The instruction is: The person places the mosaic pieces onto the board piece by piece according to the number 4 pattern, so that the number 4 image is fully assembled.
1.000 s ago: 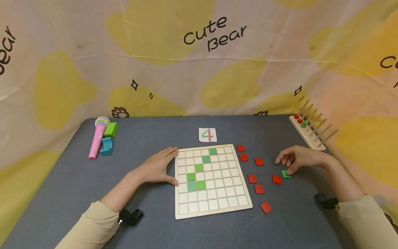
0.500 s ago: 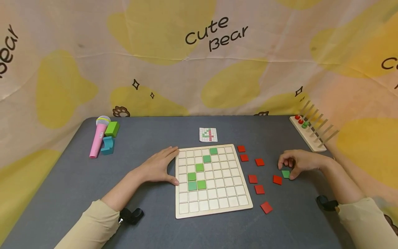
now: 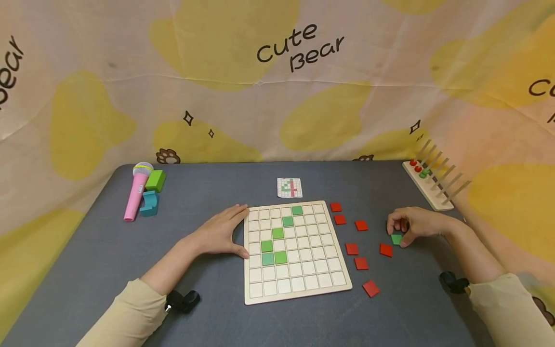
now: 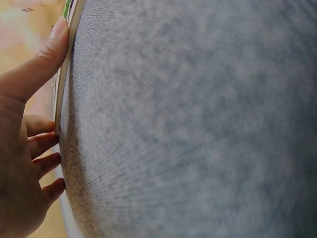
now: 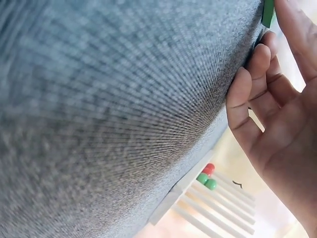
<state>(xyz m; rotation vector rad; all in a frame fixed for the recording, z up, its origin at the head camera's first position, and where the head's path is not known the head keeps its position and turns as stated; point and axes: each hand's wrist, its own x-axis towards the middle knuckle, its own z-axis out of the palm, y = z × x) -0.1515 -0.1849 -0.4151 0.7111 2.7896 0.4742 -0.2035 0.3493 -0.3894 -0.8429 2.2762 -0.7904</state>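
Note:
A pale wooden grid board (image 3: 299, 291) lies flat in the middle of the table, with several green squares (image 3: 277, 233) set in its cells. Along the board's left edge my left hand (image 3: 217, 233) rests, thumb and fingertips spread and touching the rim; the left wrist view shows its thumb (image 4: 47, 57) against that edge. To the right, my right hand (image 3: 416, 226) pinches a loose green tile (image 3: 396, 239) between thumb and fingers, low at the table. Only a corner of this tile (image 5: 268, 12) shows in the right wrist view, beside the thumb.
Several red tiles (image 3: 361, 225) lie scattered between board and right hand. A small pattern card (image 3: 289, 188) sits behind the board. A peg rack with beads (image 3: 429, 185) stands back right. Back left are a pink toy microphone (image 3: 136, 193), a green block (image 3: 155, 180) and a blue block (image 3: 149, 204).
My right thumb lifts off the top of the green tile, and thumb and fingers close on its edges. The tile shifts slightly away from me. My left hand stays put.

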